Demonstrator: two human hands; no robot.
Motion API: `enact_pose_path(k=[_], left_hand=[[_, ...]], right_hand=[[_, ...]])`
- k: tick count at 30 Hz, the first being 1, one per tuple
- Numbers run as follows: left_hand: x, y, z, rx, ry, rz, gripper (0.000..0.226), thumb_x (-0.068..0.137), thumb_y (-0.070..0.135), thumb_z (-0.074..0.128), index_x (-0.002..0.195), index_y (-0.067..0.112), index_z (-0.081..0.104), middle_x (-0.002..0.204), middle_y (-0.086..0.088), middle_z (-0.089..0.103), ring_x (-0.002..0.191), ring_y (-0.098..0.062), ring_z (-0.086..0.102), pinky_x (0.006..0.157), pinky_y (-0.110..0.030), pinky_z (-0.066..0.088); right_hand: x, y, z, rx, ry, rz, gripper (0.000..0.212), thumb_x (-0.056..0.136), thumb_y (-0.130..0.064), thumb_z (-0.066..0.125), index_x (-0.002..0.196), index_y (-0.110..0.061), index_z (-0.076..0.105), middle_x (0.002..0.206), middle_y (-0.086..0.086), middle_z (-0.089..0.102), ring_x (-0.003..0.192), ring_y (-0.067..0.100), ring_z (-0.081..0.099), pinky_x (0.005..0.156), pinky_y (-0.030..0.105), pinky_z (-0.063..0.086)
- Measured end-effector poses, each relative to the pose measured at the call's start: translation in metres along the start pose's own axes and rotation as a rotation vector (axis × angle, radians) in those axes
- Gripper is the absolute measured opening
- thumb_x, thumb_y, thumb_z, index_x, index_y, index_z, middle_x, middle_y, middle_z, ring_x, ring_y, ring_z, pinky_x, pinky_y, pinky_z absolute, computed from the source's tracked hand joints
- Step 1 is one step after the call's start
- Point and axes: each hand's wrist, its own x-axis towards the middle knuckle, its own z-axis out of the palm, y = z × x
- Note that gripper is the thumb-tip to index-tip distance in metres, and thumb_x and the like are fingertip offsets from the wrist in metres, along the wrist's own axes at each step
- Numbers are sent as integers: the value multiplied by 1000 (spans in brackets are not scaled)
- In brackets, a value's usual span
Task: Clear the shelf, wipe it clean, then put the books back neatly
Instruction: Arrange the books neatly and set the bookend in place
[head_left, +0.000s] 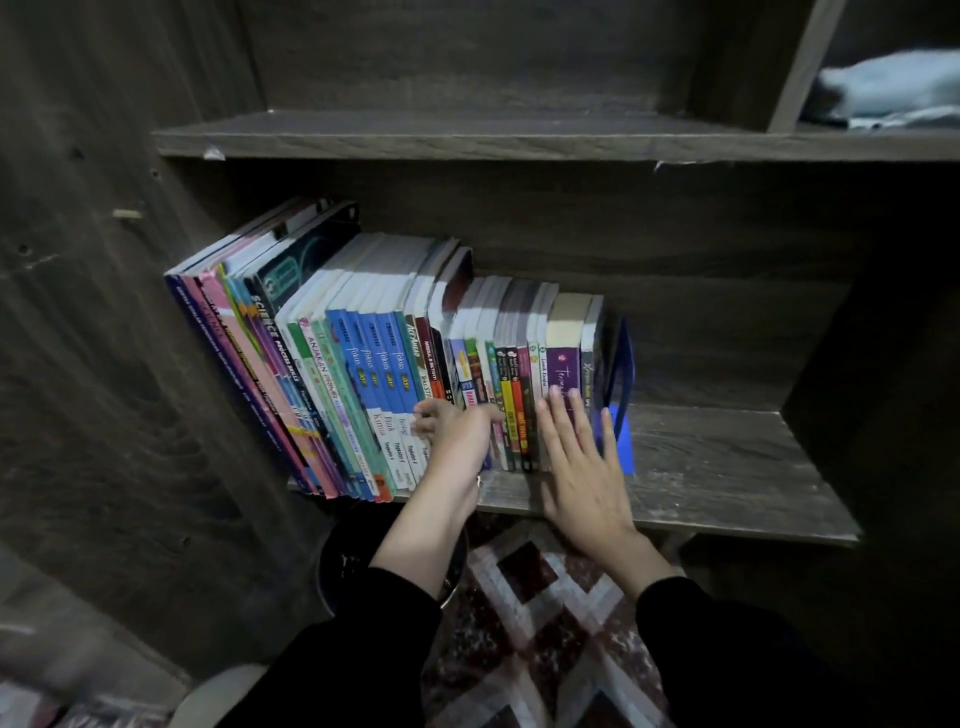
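Right hand (582, 467) flat against books (363, 358), left hand (454, 436) touching their spines

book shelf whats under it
Below the shelf: a patterned rug and a dark round container. The left forearm covers part of the container; its contents are hidden.

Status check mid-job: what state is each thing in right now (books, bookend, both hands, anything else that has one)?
Books: standing spine-out in one row on the shelf.
Blue bookend: upright at the row's right end.
Left hand: against mid-row spines, fingers bent; grip unclear.
Right hand: flat, fingers straight on the right-end spines.
Pale cloth: bunched in the upper right compartment.
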Motion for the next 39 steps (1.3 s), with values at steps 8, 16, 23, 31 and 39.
enact_pose_path(k=[8,16,23,31,39], left_hand=[[1,-1,1,24,-8,-9,101,89,11,60,147,12,-23,155,-12,-25,146,-27,-10,116,-48,6],[4,-4,-11,12,-71,-17,103,85,16,64,150,15,-16,159,-14,-11,147,-28,0,117,-52,8],[-8,-11,-51,-94,-47,57,50,91,5,54,139,13,44,141,1,47,117,-7,51,96,-21,37],[16,-33,-140,-104,517,273,72,89,2,47,151,28,21,149,1,39,134,-18,41,112,-39,32],[28,-14,-144,195,340,270,93,88,0,50,150,30,-12,160,6,-4,146,-17,13,117,-41,19]], right_hand=[[0,16,14,-121,-230,194,109,82,-25,61,145,-9,-27,151,12,-30,138,29,-32,109,59,-17],[2,-8,5,120,-282,252,81,89,-29,55,152,-12,7,154,17,-24,142,30,-27,115,54,-10],[18,-72,-29,607,97,218,72,80,-3,57,146,-12,31,152,15,28,142,29,23,116,44,22],[24,-146,-38,896,-72,298,99,88,-11,56,145,-30,-23,160,0,-11,147,18,-4,112,27,-1],[25,-154,-35,871,-64,338,97,88,-11,53,140,-33,-25,160,3,-11,147,20,-4,116,38,11]])
